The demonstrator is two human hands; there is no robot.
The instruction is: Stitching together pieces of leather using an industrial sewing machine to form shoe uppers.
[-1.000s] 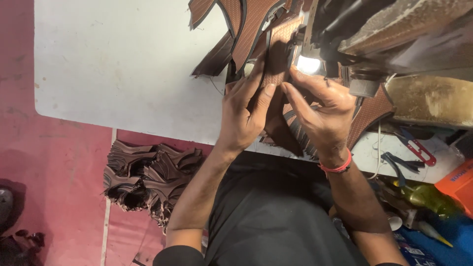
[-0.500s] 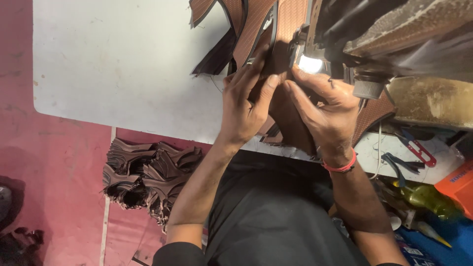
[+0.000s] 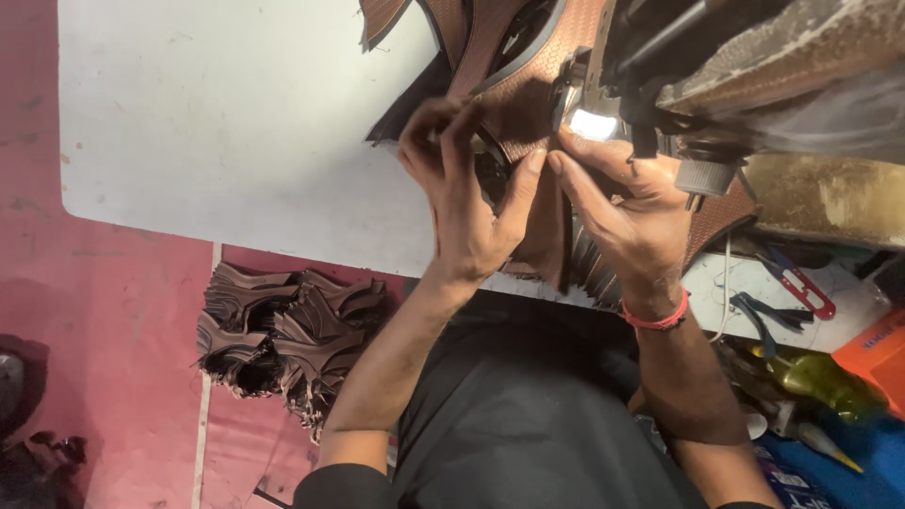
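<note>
Pressing down on the brown textured leather piece (image 3: 514, 108), my left hand (image 3: 467, 203) holds it flat on the white bench (image 3: 217, 123), fingers (image 3: 443, 132) curled and narrow over its edge. My right hand (image 3: 632, 212), with a red band (image 3: 653, 320) at the wrist, pinches the same piece just below the lit foot of the sewing machine (image 3: 716, 75), thumb and forefinger closed on it. Both hands nearly touch at the thumbs. On the pink floor beside the bench lies a pile of brown cut pieces (image 3: 283, 335). Red-handled snips (image 3: 801, 283) rest near my right forearm.
</note>
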